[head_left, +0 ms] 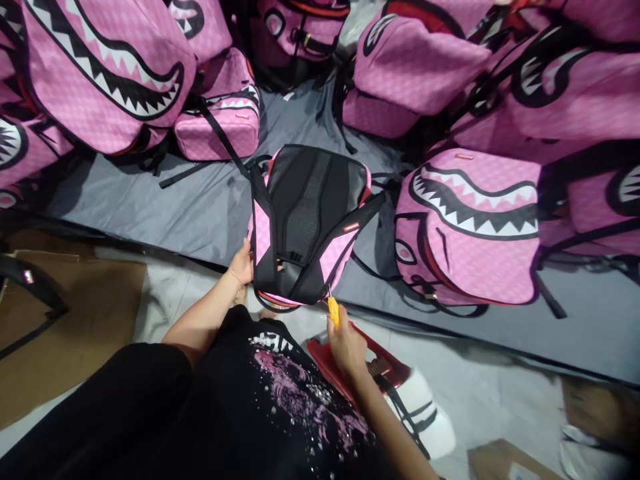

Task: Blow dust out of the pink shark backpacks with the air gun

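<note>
A pink backpack [305, 200] lies back side up at the table's front edge, its black padded panel and both shoulder straps facing me. My left hand [243, 262] grips its lower left side, with some fingers hidden behind the strap and bag. In my right hand [347, 340] is a small yellow-handled tool [333, 313] with a thin metal tip, which looks like thread snips. That tip is close to the backpack's lower right corner, by the strap's end; whether it touches, I cannot tell.
Another pink backpack [480, 227] with a shark-mouth print rests on the right. More stand behind, including a large one [110, 67] and a small one [220, 130]. Grey sheeting [150, 207] covers the table. Cardboard [75, 320] and a red stool [385, 353] are below.
</note>
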Tool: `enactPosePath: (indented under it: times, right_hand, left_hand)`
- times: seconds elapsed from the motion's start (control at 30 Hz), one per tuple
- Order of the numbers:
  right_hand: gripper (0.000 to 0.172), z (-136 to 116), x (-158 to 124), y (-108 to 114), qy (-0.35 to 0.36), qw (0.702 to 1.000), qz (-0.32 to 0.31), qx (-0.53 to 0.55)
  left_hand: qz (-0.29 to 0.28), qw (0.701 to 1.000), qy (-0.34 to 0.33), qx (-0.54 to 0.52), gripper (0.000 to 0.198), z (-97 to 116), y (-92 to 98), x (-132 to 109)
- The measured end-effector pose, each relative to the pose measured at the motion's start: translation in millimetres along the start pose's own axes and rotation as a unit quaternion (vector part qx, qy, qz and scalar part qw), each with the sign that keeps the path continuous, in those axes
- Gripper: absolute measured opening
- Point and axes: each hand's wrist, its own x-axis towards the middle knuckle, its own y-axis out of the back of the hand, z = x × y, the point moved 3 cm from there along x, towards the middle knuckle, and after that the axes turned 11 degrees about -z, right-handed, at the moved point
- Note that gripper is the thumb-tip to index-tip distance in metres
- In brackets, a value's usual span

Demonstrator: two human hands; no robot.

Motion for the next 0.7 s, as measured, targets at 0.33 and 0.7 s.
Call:
enactPosePath:
  times: [0.33, 0.7]
  right_hand:
    - [0.049, 3, -20, 2, -0.014, 0.998, -0.032, 0.045]
    - [0.064, 32, -71, 19, -0.025, 0.974, -0.012, 0.226]
  left_hand:
    - [-0.034, 0.999, 0.01, -0.007, 0.074, -5, 11.0, 8]
    - [-0.047, 0.998, 0.02, -0.029, 0.07, -5, 11.2, 6]
